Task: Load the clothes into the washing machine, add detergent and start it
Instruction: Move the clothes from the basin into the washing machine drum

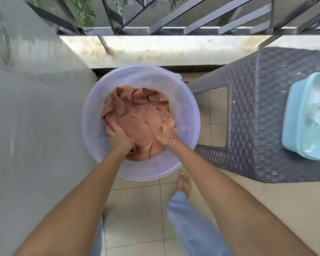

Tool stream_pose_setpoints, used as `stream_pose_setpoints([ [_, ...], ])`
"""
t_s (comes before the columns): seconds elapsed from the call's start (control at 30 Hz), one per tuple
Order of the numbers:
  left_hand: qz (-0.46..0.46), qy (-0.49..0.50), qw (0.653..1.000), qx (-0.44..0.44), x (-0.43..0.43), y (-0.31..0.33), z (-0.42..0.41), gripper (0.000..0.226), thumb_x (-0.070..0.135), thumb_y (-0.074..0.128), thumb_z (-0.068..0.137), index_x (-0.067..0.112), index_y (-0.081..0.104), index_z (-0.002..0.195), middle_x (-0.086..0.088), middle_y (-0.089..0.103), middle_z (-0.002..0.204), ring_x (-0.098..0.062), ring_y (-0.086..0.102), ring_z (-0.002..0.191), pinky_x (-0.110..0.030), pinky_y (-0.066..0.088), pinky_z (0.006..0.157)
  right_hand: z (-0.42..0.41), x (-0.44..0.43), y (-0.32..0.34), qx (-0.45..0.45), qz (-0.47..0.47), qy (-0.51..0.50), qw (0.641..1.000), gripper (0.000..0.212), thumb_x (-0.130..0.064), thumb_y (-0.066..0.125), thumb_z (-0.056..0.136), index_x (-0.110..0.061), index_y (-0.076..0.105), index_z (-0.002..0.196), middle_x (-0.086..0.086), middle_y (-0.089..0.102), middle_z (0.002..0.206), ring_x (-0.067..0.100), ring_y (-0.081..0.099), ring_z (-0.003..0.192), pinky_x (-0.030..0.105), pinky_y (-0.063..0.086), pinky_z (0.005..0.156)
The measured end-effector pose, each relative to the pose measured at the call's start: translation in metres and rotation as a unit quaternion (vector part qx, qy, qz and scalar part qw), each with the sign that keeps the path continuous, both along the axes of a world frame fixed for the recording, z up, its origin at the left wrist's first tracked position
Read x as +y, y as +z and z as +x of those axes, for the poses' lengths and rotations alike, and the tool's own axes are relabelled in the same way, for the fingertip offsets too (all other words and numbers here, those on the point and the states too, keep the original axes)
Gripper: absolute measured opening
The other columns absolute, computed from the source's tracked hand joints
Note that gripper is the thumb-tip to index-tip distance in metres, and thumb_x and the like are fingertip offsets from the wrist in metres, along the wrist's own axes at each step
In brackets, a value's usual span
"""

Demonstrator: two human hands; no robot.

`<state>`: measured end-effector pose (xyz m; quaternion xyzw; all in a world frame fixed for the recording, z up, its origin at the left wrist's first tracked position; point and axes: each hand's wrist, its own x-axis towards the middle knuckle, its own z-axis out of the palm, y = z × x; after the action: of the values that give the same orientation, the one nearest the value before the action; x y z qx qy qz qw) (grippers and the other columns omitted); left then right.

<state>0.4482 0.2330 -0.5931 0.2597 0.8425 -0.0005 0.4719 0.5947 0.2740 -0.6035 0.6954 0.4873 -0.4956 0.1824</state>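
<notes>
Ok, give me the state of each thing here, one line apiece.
basin: upright on the floor, holding the cloth.
cloth: crumpled inside the basin, both hands on it.
left hand: fingers curled into the cloth.
right hand: blurred, seems to grip the cloth.
blue container: upright on the grey stool, seemingly uncovered.

Bare arms, beaded bracelet [172,143], light-blue trousers [185,218].

Soft even daylight, wide-angle bending at edges, slight motion blur throughout.
</notes>
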Motion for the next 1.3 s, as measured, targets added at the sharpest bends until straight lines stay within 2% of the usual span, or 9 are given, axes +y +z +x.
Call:
stream_pose_setpoints([
  [0.23, 0.013, 0.004, 0.999, 0.035, -0.009, -0.068, -0.005, 0.092, 0.020, 0.066, 0.084, 0.005, 0.006, 0.152, -0.025, 0.035, 0.147, -0.040, 0.041, 0.132, -0.040, 0.035, 0.106, -0.005, -0.006, -0.063, -0.046, 0.027, 0.035, 0.998, 0.118, -0.046, 0.078, 0.067, -0.025, -0.005, 0.149, 0.013, 0.024, 0.154, 0.031, 0.018, 0.143, 0.045, 0.015, 0.116],
  [0.4, 0.083, 0.078, 0.993, -0.036, 0.000, -0.055, -0.022, 0.029, 0.021, 0.050, 0.088, 0.007, 0.067, 0.106, -0.019, 0.065, 0.111, -0.035, 0.058, 0.106, -0.035, 0.044, 0.091, -0.017, -0.017, -0.054, 0.021, 0.035, 0.012, 0.999, 0.047, -0.040, 0.048, 0.085, -0.026, 0.045, 0.130, 0.010, 0.044, 0.142, 0.034, 0.037, 0.132, 0.034, 0.031, 0.096],
  [0.67, 0.186, 0.264, 0.916, -0.239, -0.020, 0.096, -0.019, 0.025, 0.014, 0.047, 0.068, 0.027, 0.036, 0.049, 0.007, 0.033, 0.055, -0.009, 0.031, 0.053, -0.026, 0.027, 0.051, -0.025, -0.014, 0.050, 0.182, -0.006, -0.303, 0.936, 0.118, -0.081, 0.068, 0.048, -0.038, 0.018, 0.146, -0.009, 0.024, 0.155, 0.019, 0.029, 0.140, 0.039, 0.024, 0.115],
  [0.77, 0.189, 0.233, 0.917, -0.261, -0.028, 0.152, -0.009, 0.025, 0.018, 0.046, 0.059, 0.023, 0.037, 0.036, 0.015, 0.033, 0.043, -0.003, 0.029, 0.041, -0.020, 0.026, 0.044, -0.019, -0.002, 0.091, 0.300, -0.059, -0.415, 0.857, 0.051, -0.040, 0.079, 0.071, -0.028, 0.058, 0.115, 0.001, 0.070, 0.106, 0.014, 0.068, 0.094, 0.037, 0.056, 0.084],
  [0.83, 0.203, 0.219, 0.924, -0.237, -0.032, 0.173, -0.009, 0.024, 0.018, 0.051, 0.070, 0.024, 0.048, 0.047, 0.016, 0.042, 0.048, -0.002, 0.038, 0.046, -0.024, 0.031, 0.050, -0.017, 0.005, 0.121, 0.268, -0.022, -0.379, 0.886, 0.011, -0.019, 0.071, 0.080, -0.017, 0.060, 0.078, 0.002, 0.060, 0.048, 0.013, 0.055, 0.040, 0.024, 0.044, 0.044],
  [0.9, 0.220, 0.178, 0.942, -0.179, -0.036, 0.190, -0.013, 0.010, 0.023, 0.057, 0.081, 0.023, 0.064, 0.088, 0.011, 0.061, 0.079, -0.008, 0.057, 0.076, -0.032, 0.045, 0.071, -0.008, 0.007, 0.153, 0.226, 0.051, -0.349, 0.908, 0.012, -0.016, 0.069, 0.079, -0.018, 0.059, 0.072, -0.002, 0.046, 0.037, 0.013, 0.039, 0.032, 0.021, 0.029, 0.040],
  [1.0, 0.222, 0.017, 0.971, -0.084, -0.041, 0.215, -0.013, 0.080, 0.026, 0.074, 0.078, 0.017, 0.034, 0.146, -0.005, 0.049, 0.137, -0.021, 0.048, 0.124, -0.036, 0.040, 0.102, 0.001, 0.001, 0.208, 0.254, 0.117, -0.360, 0.890, 0.013, -0.011, 0.068, 0.076, -0.025, 0.066, 0.078, -0.015, 0.048, 0.035, 0.007, 0.041, 0.039, 0.021, 0.029, 0.042],
  [1.17, 0.226, -0.136, 0.950, -0.167, -0.045, 0.274, 0.032, 0.114, 0.023, 0.086, 0.066, 0.018, 0.011, 0.153, -0.001, 0.028, 0.151, -0.015, 0.028, 0.140, -0.022, 0.024, 0.110, -0.013, -0.029, 0.298, 0.248, 0.147, -0.316, 0.904, 0.022, -0.010, 0.063, 0.079, -0.012, 0.065, 0.101, 0.008, 0.070, 0.079, 0.026, 0.066, 0.073, 0.039, 0.055, 0.068],
  [1.3, 0.331, -0.025, 0.939, -0.094, -0.049, 0.337, 0.048, 0.079, 0.006, 0.063, 0.078, 0.024, 0.030, 0.148, -0.003, 0.055, 0.135, -0.020, 0.055, 0.121, -0.020, 0.040, 0.089, -0.020, -0.046, 0.372, 0.303, 0.187, -0.243, 0.902, 0.016, -0.010, 0.057, 0.081, -0.007, 0.063, 0.096, 0.008, 0.065, 0.079, 0.021, 0.062, 0.076, 0.034, 0.052, 0.071],
])
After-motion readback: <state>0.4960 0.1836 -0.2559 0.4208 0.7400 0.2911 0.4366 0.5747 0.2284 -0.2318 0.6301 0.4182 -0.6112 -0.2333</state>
